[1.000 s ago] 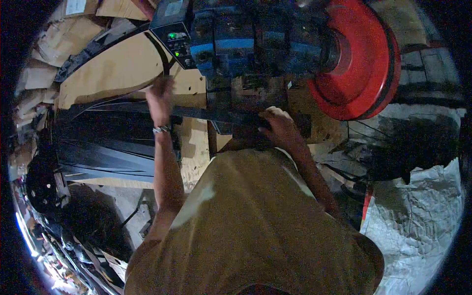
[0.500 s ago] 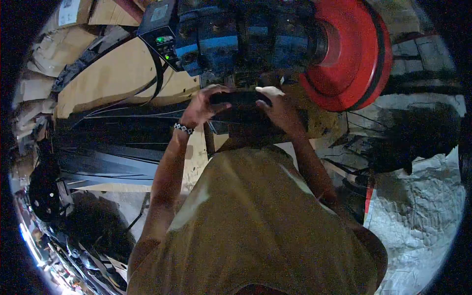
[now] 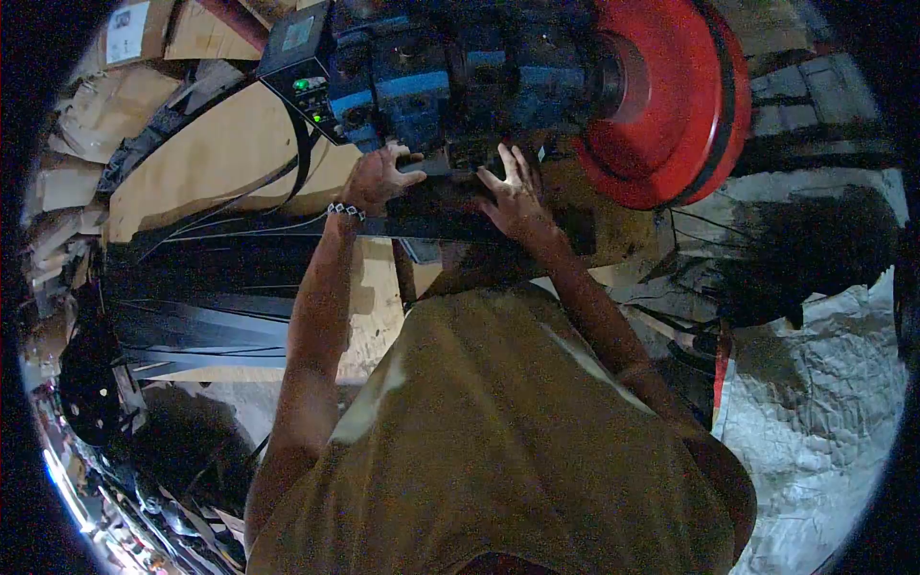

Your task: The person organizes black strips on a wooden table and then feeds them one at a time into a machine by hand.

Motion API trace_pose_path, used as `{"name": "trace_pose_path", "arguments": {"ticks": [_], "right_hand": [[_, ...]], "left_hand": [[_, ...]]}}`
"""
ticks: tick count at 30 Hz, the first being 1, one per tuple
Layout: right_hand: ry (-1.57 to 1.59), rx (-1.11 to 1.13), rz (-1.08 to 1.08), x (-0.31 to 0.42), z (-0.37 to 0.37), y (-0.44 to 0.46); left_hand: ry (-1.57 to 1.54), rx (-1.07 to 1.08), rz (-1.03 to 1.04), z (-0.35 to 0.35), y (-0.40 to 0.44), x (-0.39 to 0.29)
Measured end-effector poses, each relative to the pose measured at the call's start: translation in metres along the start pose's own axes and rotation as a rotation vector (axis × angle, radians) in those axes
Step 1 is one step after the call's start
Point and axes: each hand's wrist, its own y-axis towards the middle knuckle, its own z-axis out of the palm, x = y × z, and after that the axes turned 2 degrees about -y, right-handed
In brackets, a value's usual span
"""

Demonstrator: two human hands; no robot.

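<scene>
A dark machine with blue bands lies across the top, with a large red wheel at its right end. My left hand, a patterned bracelet at its wrist, is at the machine's lower front edge with thumb and fingers apart. My right hand reaches to the same edge, fingers spread and stretched forward. Between the hands the area is very dark; whether the dark piece seen earlier lies there, I cannot tell.
A black control box with green lights is fixed at the machine's left end. Long dark strips lie to the left over a wooden board. Crumpled silvery sheeting spreads at the right.
Both hands have moved forward to the machine from nearer my body. Earlier they held a dark piece between them; now their fingers are spread and the piece is not distinct.
</scene>
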Motion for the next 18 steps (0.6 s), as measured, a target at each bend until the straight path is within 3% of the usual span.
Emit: {"name": "trace_pose_path", "arguments": {"ticks": [4,7,10,13,14,18], "right_hand": [[0.101,0.006,0.132,0.003,-0.008,-0.004],[0.144,-0.066,0.095,-0.005,-0.011,-0.012],[0.340,0.055,0.274,-0.009,-0.038,-0.017],[0.615,0.038,0.419,-0.036,-0.047,-0.029],[0.934,-0.018,0.465,-0.036,-0.052,-0.031],[0.998,-0.041,0.616,-0.048,-0.074,-0.018]], "left_hand": [[0.048,0.061,-0.102,0.013,0.008,0.001],[-0.020,0.033,-0.053,0.005,0.002,-0.008],[0.046,0.049,-0.148,0.010,0.005,-0.004],[0.008,0.121,-0.160,-0.002,0.004,-0.016],[0.020,0.098,-0.155,-0.001,0.003,-0.016],[-0.001,0.087,-0.154,-0.008,-0.001,-0.025]]}}
